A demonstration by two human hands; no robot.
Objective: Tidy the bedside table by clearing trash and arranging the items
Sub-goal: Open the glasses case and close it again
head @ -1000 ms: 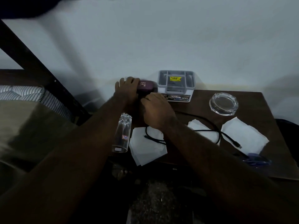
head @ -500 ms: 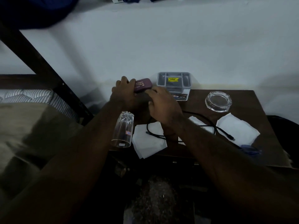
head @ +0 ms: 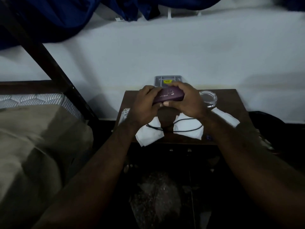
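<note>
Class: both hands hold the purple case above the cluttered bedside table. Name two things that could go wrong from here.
1. The black cable loops over the white tissues beneath the hands; lowering the purple case could snag it.
2. The glass ashtray sits beside the right hand; a sideways swing might knock it.

Single view from a camera worn on the person's head, looking forward and steeply down. The bedside table (head: pixel 231 96) sits near centre, close enough that both forearms fill the lower frame from 7 and 5 o'clock. The white wall (head: pixel 181 52) spans the upper half; the bed (head: pixel 33 146) lies at 9 o'clock, blue cloth (head: pixel 66 15) at 11 o'clock. Wide-angle lens; edges bend. No second view shares the scene.
</note>
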